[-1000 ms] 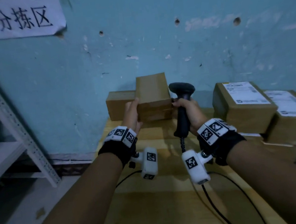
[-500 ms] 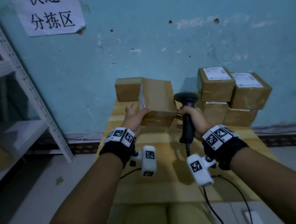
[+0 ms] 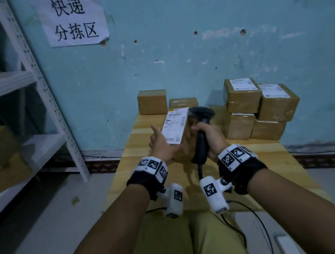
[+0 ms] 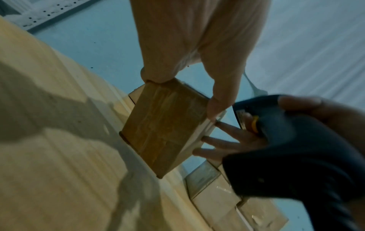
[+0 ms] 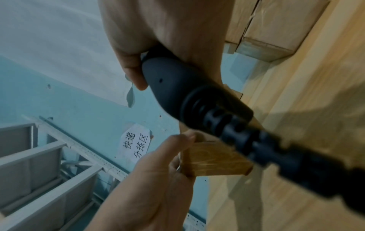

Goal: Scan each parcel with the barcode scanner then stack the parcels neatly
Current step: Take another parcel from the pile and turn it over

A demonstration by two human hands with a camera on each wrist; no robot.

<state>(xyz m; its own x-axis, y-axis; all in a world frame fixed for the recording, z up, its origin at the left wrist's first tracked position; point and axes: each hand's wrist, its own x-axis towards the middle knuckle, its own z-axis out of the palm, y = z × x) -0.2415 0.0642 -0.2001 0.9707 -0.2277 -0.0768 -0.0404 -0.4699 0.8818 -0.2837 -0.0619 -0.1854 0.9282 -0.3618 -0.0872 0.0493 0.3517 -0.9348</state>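
Parcel [image 3: 176, 126] held over the tabletop [image 3: 274, 166], label up, scan not yet done.
Head view: four stacked [image 3: 259, 106], two loose by the wall. Left wrist view: left hand [image 4: 189, 62] pinches taped cardboard. Right wrist view: right hand [image 5: 168, 36] grips the matte black scanner [image 5: 187, 87].

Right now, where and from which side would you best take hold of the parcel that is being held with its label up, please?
Pinch the parcel across its two long side faces, coming from the left, as the left hand does. That likely suits: the label stays bare on top, and the scanner in the right hand crowds the right side.
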